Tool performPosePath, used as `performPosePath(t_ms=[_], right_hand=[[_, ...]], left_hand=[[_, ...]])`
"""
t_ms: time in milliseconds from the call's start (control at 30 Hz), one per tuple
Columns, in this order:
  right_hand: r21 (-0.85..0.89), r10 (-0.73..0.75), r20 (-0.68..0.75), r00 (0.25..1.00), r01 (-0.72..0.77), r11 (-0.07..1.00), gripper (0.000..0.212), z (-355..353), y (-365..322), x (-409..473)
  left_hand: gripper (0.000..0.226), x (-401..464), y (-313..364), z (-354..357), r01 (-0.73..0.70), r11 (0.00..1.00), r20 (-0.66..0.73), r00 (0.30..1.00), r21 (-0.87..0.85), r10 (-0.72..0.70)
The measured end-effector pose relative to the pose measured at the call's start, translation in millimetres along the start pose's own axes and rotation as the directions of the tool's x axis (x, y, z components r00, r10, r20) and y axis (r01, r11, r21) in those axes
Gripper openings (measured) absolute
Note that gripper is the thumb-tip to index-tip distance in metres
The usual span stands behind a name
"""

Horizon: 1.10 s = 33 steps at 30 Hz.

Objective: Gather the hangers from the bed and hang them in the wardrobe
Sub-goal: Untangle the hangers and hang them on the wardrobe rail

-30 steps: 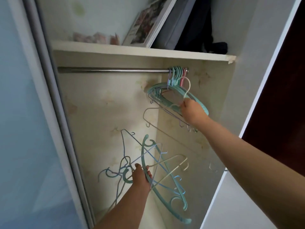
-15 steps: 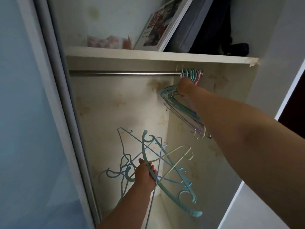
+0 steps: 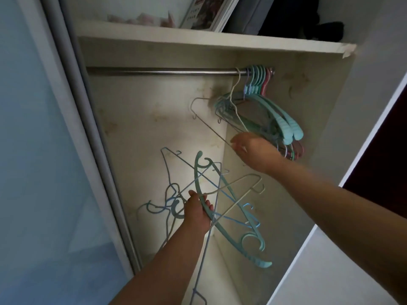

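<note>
**Hangers at the wardrobe rod, more in the left hand**

The left hand (image 3: 198, 211) is raised inside the wardrobe (image 3: 154, 119), its fingers (image 3: 207, 202) curled round a loose bunch of hangers (image 3: 211, 194). The bunch fans out above, left and right of the hand: thin blue wire ones, a pale one, and a thick teal plastic one whose long arm crosses the fingers and runs down to the right. One blue wire reaches down past the forearm toward the bottom edge of the view.

The right hand (image 3: 257, 150) is higher and further right, just below the hung hangers (image 3: 273, 119). Its fingers are loosely bent at the lower bar of a white wire hanger (image 3: 234, 100), whose hook sits on the rod (image 3: 165, 72). The fingertips meet that bar, but whether they pinch it or merely touch it cannot be told.

The hung hangers crowd the right end of the rod, hooks side by side: teal ones, then a pink one nearest the side wall. The white wire hanger hangs just left of them, tilted.

Above the rod, a shelf (image 3: 220, 44) carries a book (image 3: 204, 14), grey fabric and something dark. A sliding door (image 3: 44, 150) stands at the left.
</note>
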State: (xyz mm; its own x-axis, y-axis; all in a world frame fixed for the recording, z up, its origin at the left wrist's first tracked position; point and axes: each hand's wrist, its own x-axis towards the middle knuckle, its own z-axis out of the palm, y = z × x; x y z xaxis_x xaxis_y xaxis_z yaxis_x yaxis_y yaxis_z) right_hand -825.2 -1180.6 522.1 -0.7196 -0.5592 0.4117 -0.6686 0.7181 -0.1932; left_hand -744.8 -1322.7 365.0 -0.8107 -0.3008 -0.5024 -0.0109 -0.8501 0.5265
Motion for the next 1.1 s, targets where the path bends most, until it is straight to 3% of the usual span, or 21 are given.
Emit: performPosePath(t_ms=[100, 167, 233, 300, 433, 533, 600, 633, 733, 833, 900, 1000, 1100], right_hand=[[-0.098, 0.137, 0.419, 0.898, -0.105, 0.99, 0.05, 12.6, 10.8, -49.5], [-0.117, 0.221, 0.502, 0.836, -0.188, 0.975, 0.042, 15.5, 20.7, -72.6], [0.025, 0.241, 0.528, 0.814, -0.298, 0.954, 0.034, 17.2, 30.9, -92.6], [0.136, 0.323, 0.541, 0.776, -0.46, 0.878, 0.041, 20.7, 40.5, -112.3], [0.263, 0.531, 0.575, 0.622, -0.755, 0.601, 0.045, 41.5, 53.7, -154.2], [0.318, 0.609, 0.576, 0.546, -0.835, 0.449, 0.05, 47.5, 57.2, -183.8], [0.434, 0.636, 0.547, 0.545, -0.834, 0.341, 0.046, 50.9, 62.0, -202.9], [0.499, 0.685, 0.462, 0.563, -0.804, 0.324, 0.044, 51.8, 64.7, -210.0], [0.576, 0.81, 0.126, 0.573, -0.707, 0.41, 0.048, 49.9, 72.1, -225.3], [0.548, 0.773, -0.076, 0.63, -0.621, 0.56, 0.043, 33.7, 73.2, -227.3], [0.555, 0.751, -0.086, 0.655, -0.594, 0.582, 0.046, 24.3, 82.6, -221.5], [0.575, 0.786, -0.009, 0.618, -0.641, 0.509, 0.066, 10.3, 98.8, -216.3], [0.418, 0.767, 0.044, 0.64, -0.709, 0.567, 0.075, -4.7, 114.0, -225.3]], left_hand=[[0.022, -6.4, -11.0, 0.6, 0.005, 0.999, 0.016, 1.0, 0.035, -0.006], [0.019, -11.9, -21.1, -0.4, 0.018, 0.999, 0.041, 0.999, 0.05, -0.02], [0.021, -16.8, -33.1, -3.9, 0.041, 0.995, 0.073, 0.996, 0.086, -0.047], [0.028, -21.7, -45.8, -7.5, 0.069, 0.985, 0.093, 0.992, 0.155, -0.084], [0.028, -40.3, -67.9, -12.8, 0.035, 0.944, 0.139, 0.987, 0.328, -0.085], [0.026, -50.2, -85.1, -23.5, -0.028, 0.878, 0.179, 0.982, 0.478, -0.066], [0.025, -55.5, -95.4, -31.9, -0.017, 0.854, 0.175, 0.981, 0.52, -0.087], [0.025, -56.7, -100.0, -36.0, -0.012, 0.839, 0.166, 0.982, 0.544, -0.093], [0.03, -56.3, -111.4, -49.5, -0.021, 0.767, 0.126, 0.989, 0.642, -0.078], [0.032, -55.7, -118.3, -63.7, -0.029, 0.677, 0.097, 0.993, 0.735, -0.062], [0.028, -58.7, -121.1, -69.0, -0.057, 0.599, 0.117, 0.991, 0.799, -0.061], [0.028, -66.1, -124.3, -75.2, -0.15, 0.487, 0.212, 0.975, 0.86, -0.074], [0.035, -75.1, -123.9, -78.7, -0.255, 0.348, 0.312, 0.943, 0.902, -0.115]])
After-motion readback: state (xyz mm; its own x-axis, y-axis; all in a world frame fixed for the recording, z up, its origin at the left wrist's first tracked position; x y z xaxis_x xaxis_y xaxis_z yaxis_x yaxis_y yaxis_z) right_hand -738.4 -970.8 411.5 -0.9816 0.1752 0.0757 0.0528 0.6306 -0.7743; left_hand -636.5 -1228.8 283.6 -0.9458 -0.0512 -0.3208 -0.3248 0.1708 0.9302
